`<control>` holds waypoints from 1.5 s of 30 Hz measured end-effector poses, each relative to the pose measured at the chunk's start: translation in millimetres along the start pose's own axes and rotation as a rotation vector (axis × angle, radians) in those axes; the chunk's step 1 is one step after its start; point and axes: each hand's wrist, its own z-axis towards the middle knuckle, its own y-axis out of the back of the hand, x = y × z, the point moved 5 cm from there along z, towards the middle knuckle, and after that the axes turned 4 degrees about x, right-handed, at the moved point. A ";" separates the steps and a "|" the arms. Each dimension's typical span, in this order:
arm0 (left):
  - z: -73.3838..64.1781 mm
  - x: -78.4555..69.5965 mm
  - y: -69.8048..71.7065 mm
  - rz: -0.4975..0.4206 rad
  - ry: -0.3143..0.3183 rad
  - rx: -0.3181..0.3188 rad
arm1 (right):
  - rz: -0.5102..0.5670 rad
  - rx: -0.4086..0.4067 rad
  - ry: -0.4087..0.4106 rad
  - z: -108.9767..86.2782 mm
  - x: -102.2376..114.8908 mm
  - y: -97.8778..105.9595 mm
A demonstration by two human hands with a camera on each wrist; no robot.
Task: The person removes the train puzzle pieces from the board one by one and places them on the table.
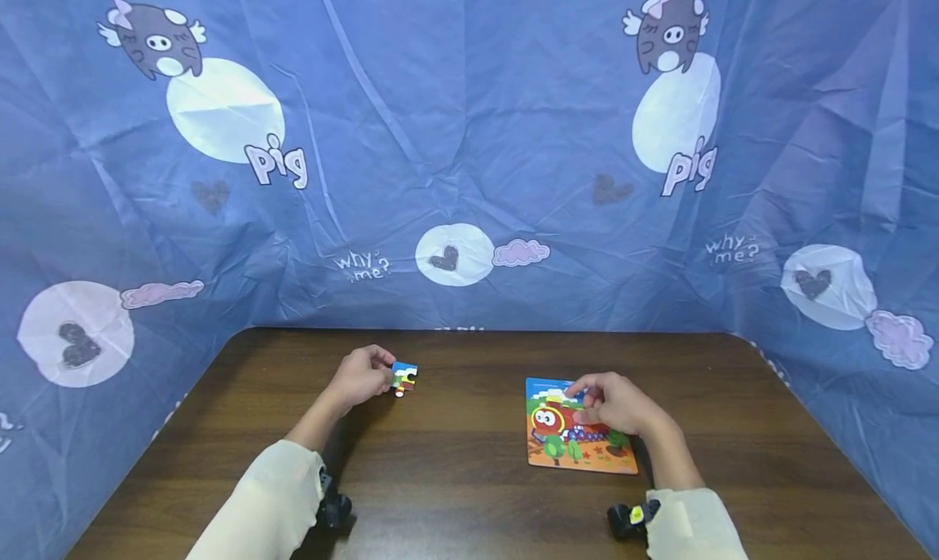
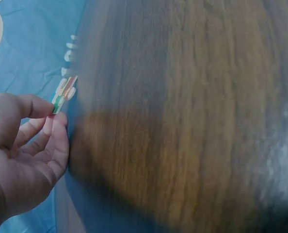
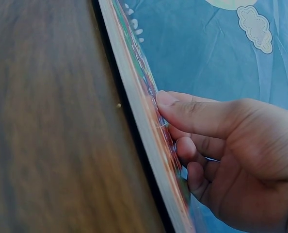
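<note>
My left hand point(image 1: 362, 378) pinches a small jigsaw piece point(image 1: 404, 374) between thumb and fingertips, above the far left part of the table. Blue, white, green and red show on the piece; in the left wrist view the piece point(image 2: 64, 94) is seen nearly edge-on. On the right, a square jigsaw puzzle board point(image 1: 546, 454) lies flat, with a red train-like figure, green trees and orange ground. My right hand point(image 1: 616, 401) is over its upper right part, thumb and forefinger apart, fingertips touching the surface. The hand covers that part of the picture.
Both the board and the hands are over a dark brown wooden table point(image 1: 455, 462). A blue cloth point(image 1: 455, 152) printed with pigs and clouds hangs behind the table and along both sides. Dark wrist devices sit at both cream sleeves.
</note>
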 end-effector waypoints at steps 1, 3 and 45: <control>0.2 0.5 0.0 0.007 0.003 -0.001 | 0.004 0.001 0.003 -0.1 -0.3 0.2; 0.5 1.5 -0.1 0.023 0.009 0.003 | 0.010 0.005 0.014 -0.7 -0.7 0.7; 19.1 -82.5 -133.8 0.152 -0.253 0.117 | -0.007 0.015 0.030 -4.5 3.7 3.1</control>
